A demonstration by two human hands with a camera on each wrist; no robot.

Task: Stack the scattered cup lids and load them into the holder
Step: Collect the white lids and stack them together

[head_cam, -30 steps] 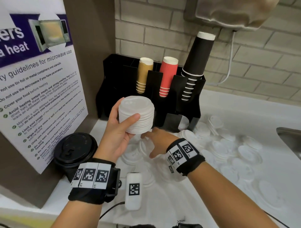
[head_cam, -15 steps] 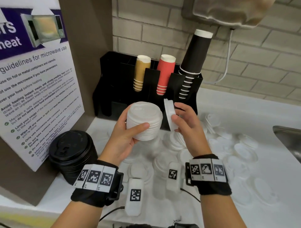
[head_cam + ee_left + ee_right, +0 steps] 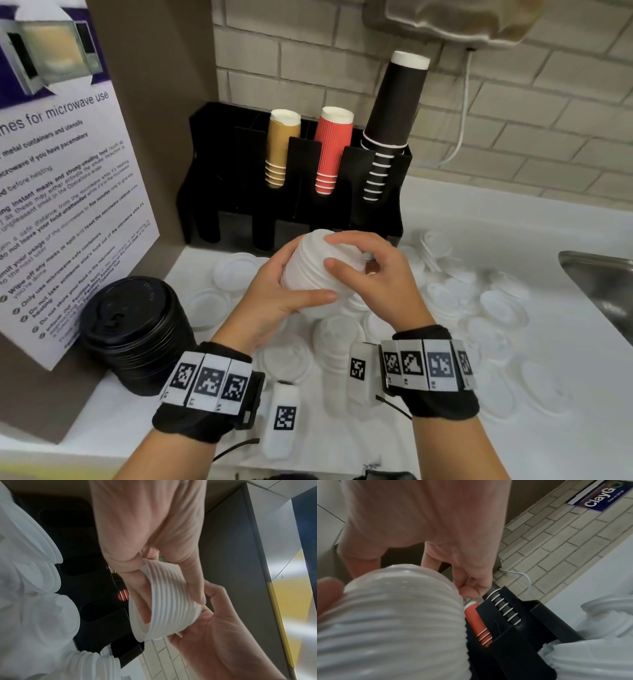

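Two signs (image 3: 65,178): "microwave use", "ClayGo" (image 3: 597,496).

White lid stack (image 3: 317,270), black holder (image 3: 239,178)

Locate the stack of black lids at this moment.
In the head view the stack of black lids stands on the counter at the left, below the microwave notice and left of the left hand; neither hand touches it.
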